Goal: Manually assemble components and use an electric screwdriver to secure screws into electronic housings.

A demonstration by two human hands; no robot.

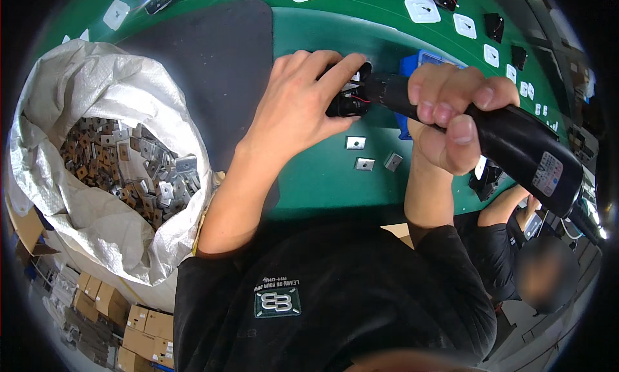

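My left hand (293, 104) is closed over a small black plastic housing (350, 106) with a red wire, holding it down on the green work surface (309, 185). Wrapped round a black electric screwdriver (519, 146) is my right hand (454, 107). The screwdriver lies almost level, its nose pointing left and meeting the housing's right side; my fingers hide part of the housing, and I cannot make out the bit. Three small metal plates (355, 142) with centre holes lie just below the housing.
A white woven sack (97, 69) full of metal plates stands at left, beside a dark mat (219, 56). Behind the screwdriver is a blue bin (407, 66). White square parts (422, 10) and black housings line the green conveyor. A co-worker (487, 253) sits at right.
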